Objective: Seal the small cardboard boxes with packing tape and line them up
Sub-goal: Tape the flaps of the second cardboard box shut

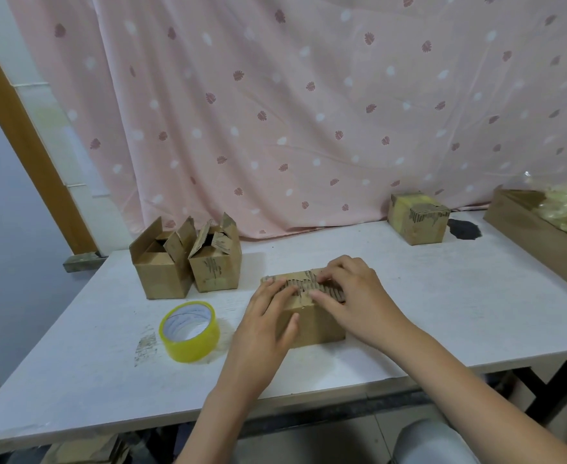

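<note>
Item: small cardboard box (312, 324), torn corrugated top, on the white table (74, 363) just right of the tape roll (190, 331). My left hand (268, 326) lies flat over its near-left corner, fingers straight; my right hand (352, 296) presses the top flaps, fingers bent, hiding the seam. Tape roll: glossy yellow, ring-shaped, white core. Behind the roll: two open boxes (188, 262), flaps raised, insides dark. Far right of the roll: closed box (417, 217), yellowish film; beyond it a crate (543, 236), cut off, contents unclear.
</note>
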Tool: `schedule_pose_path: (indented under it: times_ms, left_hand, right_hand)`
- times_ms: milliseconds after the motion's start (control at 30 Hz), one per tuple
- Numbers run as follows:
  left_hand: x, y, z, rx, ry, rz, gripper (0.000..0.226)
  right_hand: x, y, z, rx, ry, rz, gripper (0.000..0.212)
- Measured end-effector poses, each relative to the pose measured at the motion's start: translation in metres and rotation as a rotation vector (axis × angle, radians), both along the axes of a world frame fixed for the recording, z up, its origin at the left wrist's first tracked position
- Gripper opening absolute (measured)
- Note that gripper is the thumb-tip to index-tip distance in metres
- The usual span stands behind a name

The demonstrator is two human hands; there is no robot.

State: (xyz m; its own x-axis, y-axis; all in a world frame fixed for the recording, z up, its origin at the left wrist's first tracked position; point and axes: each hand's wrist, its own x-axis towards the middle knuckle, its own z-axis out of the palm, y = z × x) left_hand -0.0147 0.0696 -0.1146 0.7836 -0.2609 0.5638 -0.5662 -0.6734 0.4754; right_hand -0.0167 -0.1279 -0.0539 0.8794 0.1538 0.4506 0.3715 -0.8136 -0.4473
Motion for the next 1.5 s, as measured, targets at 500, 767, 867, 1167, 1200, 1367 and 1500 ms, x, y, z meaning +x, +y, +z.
schedule_pose_path:
  times_ms: [500,767,867,1167,1200,1367,1500]
  left_hand:
    - [-0.004,0.0,0.002,0.014,-0.032,-0.042,0.039]
    - [-0.003,0.002,0.003,0.054,-0.029,-0.032,0.036]
    - [-0.003,0.004,0.004,0.074,-0.03,-0.035,0.036]
    - [-0.012,-0.014,0.009,0.383,-0.215,0.17,0.04]
    - [-0.013,-0.019,0.007,0.432,-0.209,0.209,0.044]
    - [-0.016,-0.026,0.001,0.538,-0.244,0.297,0.054]
    - [-0.016,-0.027,-0.001,0.569,-0.275,0.313,0.053]
  right_hand:
    - [-0.015,0.009,-0.033,-0.275,-0.338,-0.018,0.025]
    - [-0.014,0.012,-0.046,-0.264,-0.46,-0.011,0.037]
    - [-0.016,0.014,-0.042,-0.332,-0.514,-0.058,0.029]
    - [-0.018,0.019,-0.061,-0.349,-0.405,-0.121,0.046]
    - [-0.019,0.023,-0.06,-0.377,-0.381,-0.152,0.048]
    - [-0.019,0.028,-0.056,-0.44,-0.38,-0.201,0.052]
    - [-0.021,0.027,-0.057,-0.434,-0.348,-0.205,0.062]
